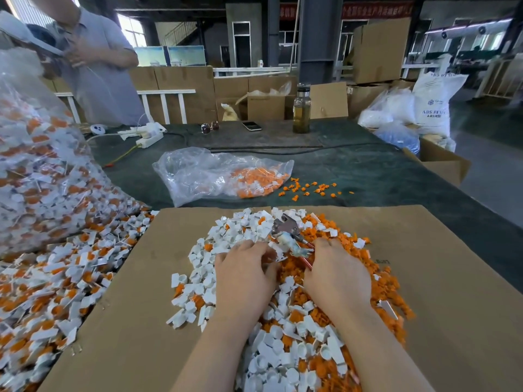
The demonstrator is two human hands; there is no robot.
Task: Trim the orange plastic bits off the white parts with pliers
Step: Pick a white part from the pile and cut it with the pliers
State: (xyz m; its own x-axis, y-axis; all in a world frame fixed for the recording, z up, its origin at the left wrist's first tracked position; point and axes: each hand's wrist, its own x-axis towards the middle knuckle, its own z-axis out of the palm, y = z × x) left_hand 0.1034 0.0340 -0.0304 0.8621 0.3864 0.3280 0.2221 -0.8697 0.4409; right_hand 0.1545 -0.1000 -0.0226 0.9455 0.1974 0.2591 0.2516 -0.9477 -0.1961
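A pile of white parts (223, 239) and cut orange bits (319, 236) covers the middle of a brown cardboard sheet (441, 292). My right hand (336, 275) grips the red handles of the pliers (285, 229), whose metal jaws point up and left over the pile. Palm down just left of the pliers, my left hand (243, 275) has its fingers curled into the pile. A small white part seems pinched at its fingertips, mostly hidden.
A large clear bag of untrimmed white-and-orange parts (36, 171) spills along the left. A smaller clear bag (215, 174) and loose orange bits (308, 189) lie beyond the cardboard. A person (96, 60) stands at far left. A bottle (301, 111), phone and sunglasses sit farther back.
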